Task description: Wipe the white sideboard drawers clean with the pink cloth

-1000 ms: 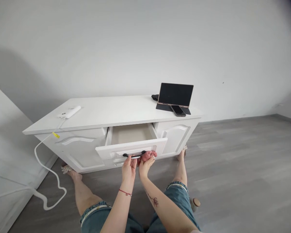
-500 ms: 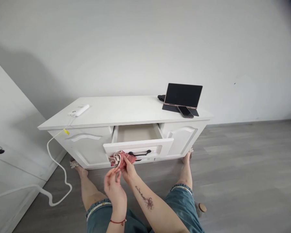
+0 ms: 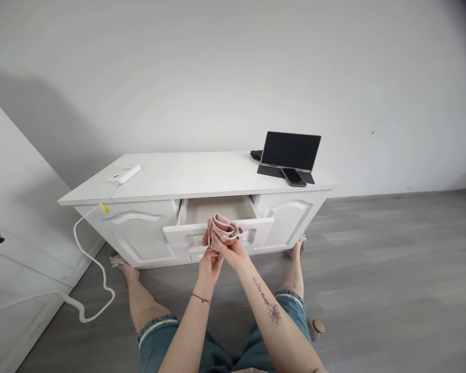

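A folded pink and red cloth (image 3: 222, 226), its layers rolled together, is held up in front of the open drawer (image 3: 209, 210) of the white cabinet. My right hand (image 3: 233, 252) is closed round the cloth's right and lower side. From below, my left hand (image 3: 210, 265) pinches its lower left part; some of those fingertips are hidden behind the cloth and the other hand. The drawer's front panel stands just behind both hands, and its black handle is mostly covered by them.
On the white cabinet top (image 3: 186, 171) stand a tablet (image 3: 291, 150) on a dark cover, a phone (image 3: 293, 177) and a dark item behind. A white power strip (image 3: 125, 174) lies at the left, its cord (image 3: 97, 264) hanging down. A jar (image 3: 317, 328) is on the floor.
The cloth has moved up and right, from beside the drawer handle to the drawer's front edge, and is turned with its folds upward. My left hand has come up against it.
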### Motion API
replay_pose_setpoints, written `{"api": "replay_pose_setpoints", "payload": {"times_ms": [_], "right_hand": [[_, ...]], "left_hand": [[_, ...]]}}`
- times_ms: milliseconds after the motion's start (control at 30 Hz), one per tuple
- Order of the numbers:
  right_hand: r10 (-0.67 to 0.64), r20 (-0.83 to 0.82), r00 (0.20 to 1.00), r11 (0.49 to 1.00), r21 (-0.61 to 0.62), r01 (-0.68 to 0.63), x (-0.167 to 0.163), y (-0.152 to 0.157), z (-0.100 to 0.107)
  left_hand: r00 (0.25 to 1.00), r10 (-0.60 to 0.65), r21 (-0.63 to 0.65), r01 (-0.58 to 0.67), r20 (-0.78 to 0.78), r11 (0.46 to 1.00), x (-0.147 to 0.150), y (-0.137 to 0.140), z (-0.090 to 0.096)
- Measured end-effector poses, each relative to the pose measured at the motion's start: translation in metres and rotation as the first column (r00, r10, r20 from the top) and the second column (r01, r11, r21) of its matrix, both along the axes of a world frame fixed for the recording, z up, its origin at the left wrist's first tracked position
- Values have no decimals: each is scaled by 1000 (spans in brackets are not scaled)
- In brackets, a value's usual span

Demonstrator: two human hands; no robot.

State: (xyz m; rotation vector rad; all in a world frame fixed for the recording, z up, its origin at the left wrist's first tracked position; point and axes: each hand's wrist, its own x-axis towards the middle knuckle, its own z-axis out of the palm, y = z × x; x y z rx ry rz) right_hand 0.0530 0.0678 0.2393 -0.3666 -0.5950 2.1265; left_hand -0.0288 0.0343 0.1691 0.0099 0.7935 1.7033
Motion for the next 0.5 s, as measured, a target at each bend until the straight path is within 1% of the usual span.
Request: {"api": "replay_pose_setpoints", "payload": {"times_ms": [33,133,233,333,400,433,500], "right_hand": [[38,-3,999,999,-6,-38,10,3,0],[77,69,995,992,96,-83,33,11,-2],[54,138,989,977,196,-81,47,17,-5],[7,158,987,976,214,-41,62,21,-5],[-8,146,989,987,163,-16,79,24,-7],[0,110,994,994,108,-12,89,26,-9],[45,-42,998,997,-67,-48,110,30,-16]], "left_hand": [[1000,-9,-32,10,5,999,0,1,0],[999,-23,-97,25,27,995,-3,1,-1],[1000,-8,-96,10,18,995,-4,1,-2],[1000,4,-73,-5,-11,997,-2,1,-6],[1000,4,-57,-6,-30,998,-1,2,-9],[999,-1,-52,-1,-37,999,-1,2,-10],[999,-5,-44,3,-44,999,0,2,-12]]}}
